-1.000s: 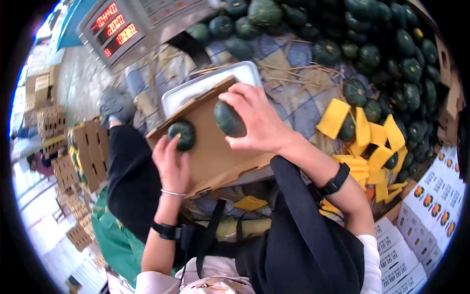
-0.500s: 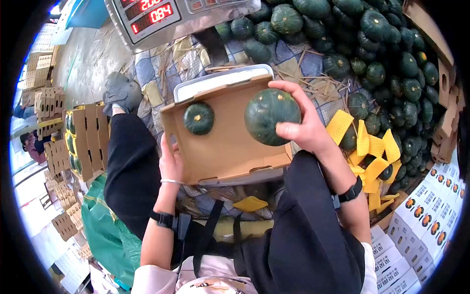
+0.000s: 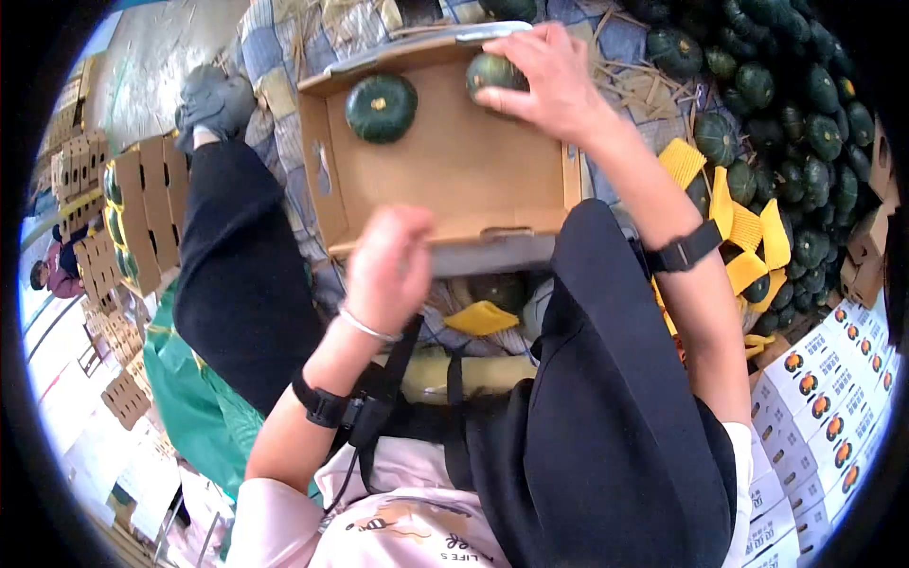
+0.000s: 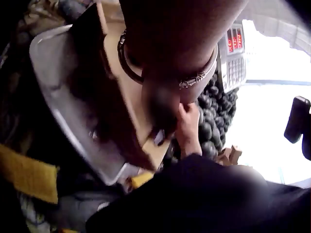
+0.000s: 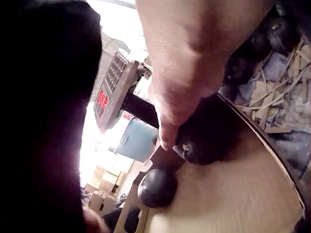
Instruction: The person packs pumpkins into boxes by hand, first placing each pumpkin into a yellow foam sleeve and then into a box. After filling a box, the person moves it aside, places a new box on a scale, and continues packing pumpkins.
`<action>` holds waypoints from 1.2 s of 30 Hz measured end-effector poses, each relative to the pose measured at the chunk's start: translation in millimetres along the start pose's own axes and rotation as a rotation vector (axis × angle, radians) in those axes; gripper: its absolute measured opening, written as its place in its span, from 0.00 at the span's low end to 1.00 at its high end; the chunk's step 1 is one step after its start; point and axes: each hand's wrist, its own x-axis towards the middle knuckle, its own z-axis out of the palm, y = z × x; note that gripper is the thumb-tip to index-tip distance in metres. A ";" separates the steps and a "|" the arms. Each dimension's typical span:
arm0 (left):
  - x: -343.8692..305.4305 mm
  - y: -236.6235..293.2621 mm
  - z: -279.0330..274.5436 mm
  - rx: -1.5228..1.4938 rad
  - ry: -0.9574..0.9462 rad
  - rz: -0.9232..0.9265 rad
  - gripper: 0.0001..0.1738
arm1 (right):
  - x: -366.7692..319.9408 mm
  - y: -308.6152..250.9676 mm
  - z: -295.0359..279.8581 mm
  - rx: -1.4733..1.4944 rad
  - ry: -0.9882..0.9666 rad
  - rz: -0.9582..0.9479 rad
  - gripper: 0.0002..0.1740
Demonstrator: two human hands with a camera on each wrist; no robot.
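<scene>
An open cardboard box point(image 3: 445, 170) lies on a metal scale pan in the head view. One dark green squash point(image 3: 381, 108) sits in its upper left part. My right hand point(image 3: 554, 85) grips a second squash point(image 3: 494, 78) at the box's upper right corner, thumb and fingers round it. The right wrist view shows this squash point(image 5: 206, 141) under the hand point(image 5: 180, 97). My left hand point(image 3: 390, 265), blurred, is over the box's near edge and holds nothing visible; its fingers look bent, but their exact pose is unclear.
Many squashes point(image 3: 757, 85) are piled at the right, beside yellow foam nets point(image 3: 743, 232). Printed white cartons point(image 3: 824, 398) stand lower right. Stacked brown boxes point(image 3: 151, 213) are at the left. A scale display point(image 5: 103, 103) shows in the right wrist view.
My right hand has carried its squash to the box's upper right corner. My left hand has let go of the box's left side and moved toward my body. The box appears higher in the head view.
</scene>
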 end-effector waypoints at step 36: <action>-46.3 8.0 86.6 0.108 -1.131 -0.238 0.44 | -238.9 170.7 -131.9 -0.650 -0.441 1.261 0.39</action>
